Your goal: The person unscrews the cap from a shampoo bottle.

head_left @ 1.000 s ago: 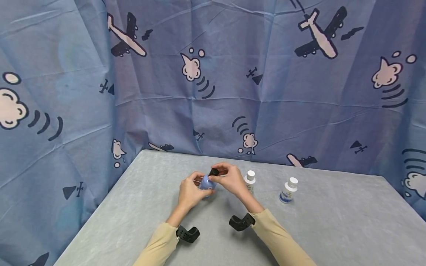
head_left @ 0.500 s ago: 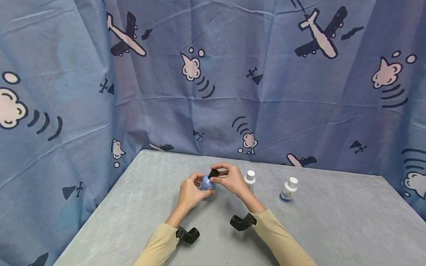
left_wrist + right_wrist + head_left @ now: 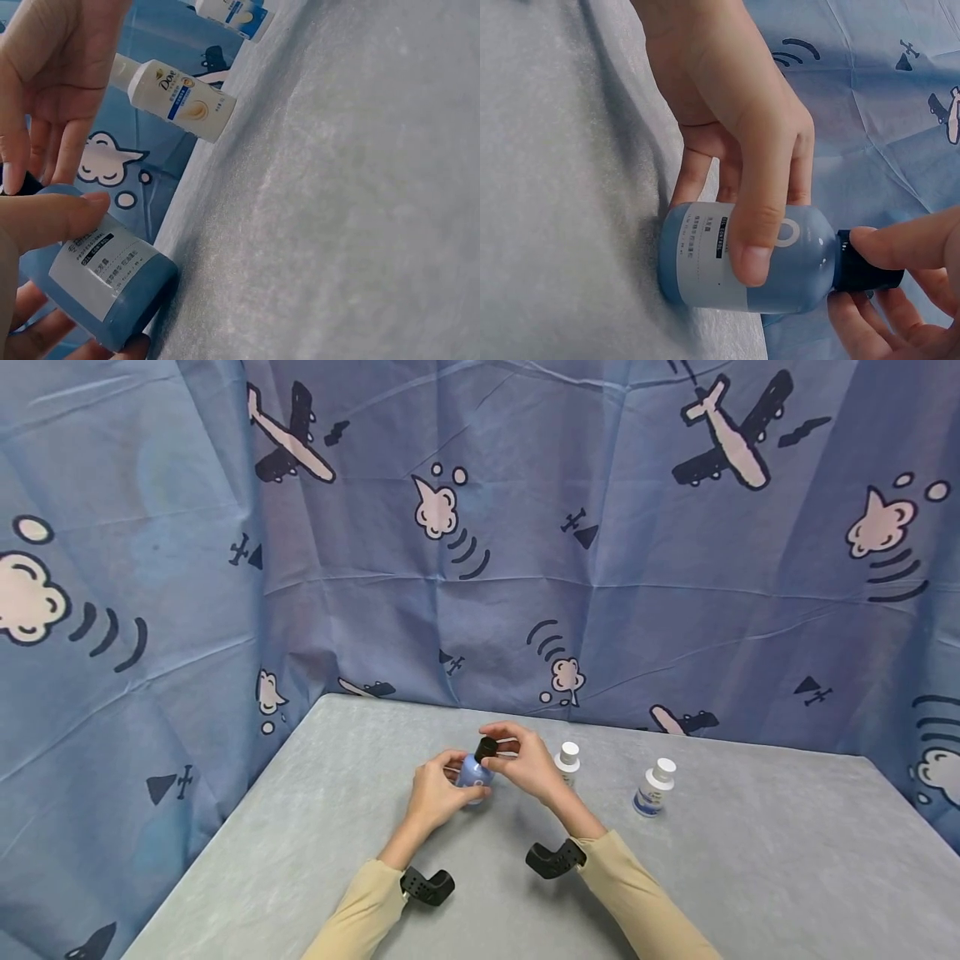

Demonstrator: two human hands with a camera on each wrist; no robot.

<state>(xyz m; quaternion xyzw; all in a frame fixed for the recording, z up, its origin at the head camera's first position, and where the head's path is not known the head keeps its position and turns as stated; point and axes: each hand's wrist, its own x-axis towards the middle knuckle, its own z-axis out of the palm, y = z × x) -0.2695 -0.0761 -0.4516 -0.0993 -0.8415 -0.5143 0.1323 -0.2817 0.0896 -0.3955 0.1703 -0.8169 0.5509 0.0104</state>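
My left hand [image 3: 435, 793] grips the body of a blue bottle [image 3: 806, 262], its thumb lying across the white label in the right wrist view. Thumb and fingers of my right hand [image 3: 529, 768] pinch the black cap [image 3: 849, 276] on top. The bottle's base sits at the table surface, tilted slightly in the head view. Behind the right hand stands a white Dove bottle [image 3: 184, 101], partly covered by the wrist in the head view. Farther right is a second white bottle [image 3: 654, 787] with a blue lower label.
The grey cloth-covered table [image 3: 765, 852] extends around both arms. A blue curtain [image 3: 480, 552] with airplane prints hangs along the back and left edges. Each wrist carries a black band mount [image 3: 556, 858].
The blue bottle has come slightly more upright between the hands, and the right fingers have shifted a little on the black cap. The head view has moved slightly. Both white bottles stay put.
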